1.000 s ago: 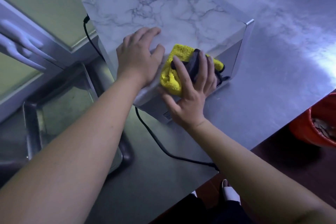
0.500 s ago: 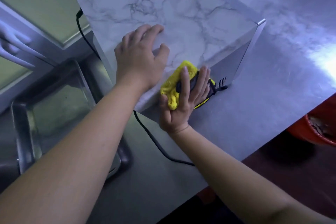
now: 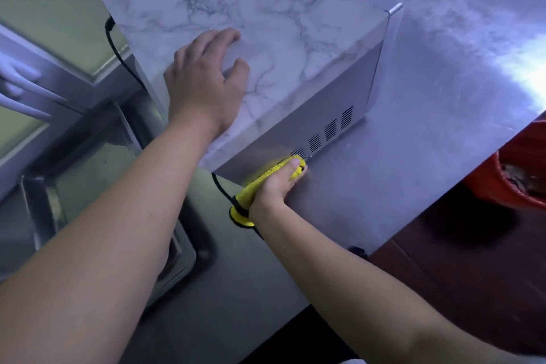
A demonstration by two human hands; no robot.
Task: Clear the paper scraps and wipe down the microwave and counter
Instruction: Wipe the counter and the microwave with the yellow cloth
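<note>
The microwave (image 3: 280,23) has a marble-patterned top and a silver side with vent slots, and it stands on the steel counter (image 3: 428,142). My left hand (image 3: 204,83) rests flat on its top near the close edge, fingers spread. My right hand (image 3: 276,186) presses a yellow cloth (image 3: 251,189) against the lower part of the silver side, by the vents, down where the microwave meets the counter. The palm faces the metal and the cloth lies between them. No paper scraps are in view.
A black power cord (image 3: 118,50) runs from the microwave's back corner down and across the counter. A steel tray (image 3: 88,168) lies to the left. A red bucket (image 3: 514,180) stands below the counter's right edge.
My right hand slid the yellow cloth from the top edge down the silver side to the counter line. The left hand stayed on the top. The view swung a little to the left.
</note>
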